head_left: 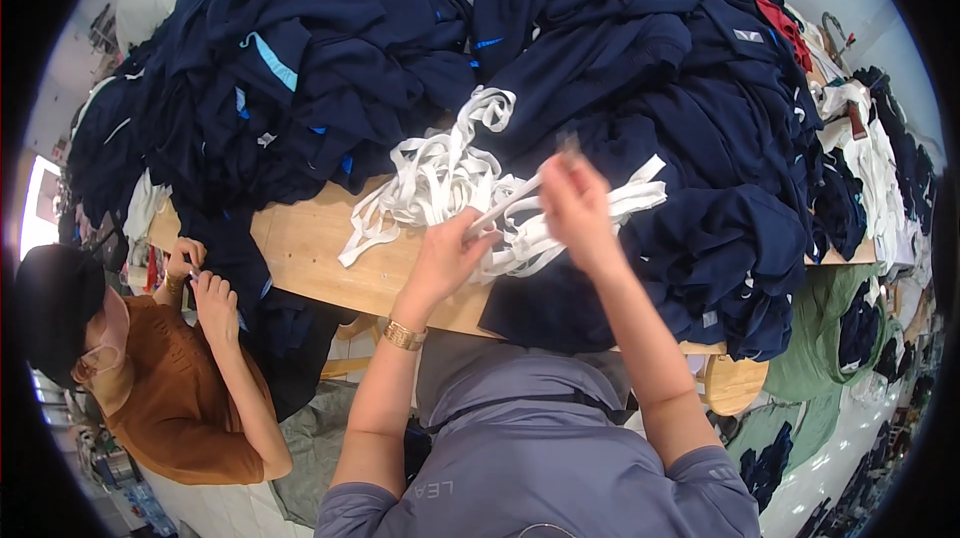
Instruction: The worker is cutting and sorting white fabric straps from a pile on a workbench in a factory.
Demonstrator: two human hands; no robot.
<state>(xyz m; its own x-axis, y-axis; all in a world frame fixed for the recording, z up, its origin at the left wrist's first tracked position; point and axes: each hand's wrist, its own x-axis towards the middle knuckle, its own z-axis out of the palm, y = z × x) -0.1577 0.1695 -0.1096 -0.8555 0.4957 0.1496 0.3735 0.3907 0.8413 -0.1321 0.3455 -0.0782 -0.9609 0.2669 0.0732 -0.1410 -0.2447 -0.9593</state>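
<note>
A tangled heap of flat white tape (440, 178) lies at the table's middle. My left hand (447, 256) is closed in a pinch on a strip of this tape, just in front of the heap. From there the strip runs up and right to my right hand (578, 203). The right hand is closed and raised over the tape; a small greyish thing, smeared by motion, pokes out past its fingers. Beneath and beside it rests a bundle of straight white tape lengths (635, 196), cut ends pointing right.
Dark navy garments (340, 28) are piled across the wooden table (310, 248), with more navy cloth (700, 248) at the right. At the left, a co-worker in a brown shirt (190, 398) handles navy cloth near the table edge. A wooden stool (735, 385) stands below the table's right side.
</note>
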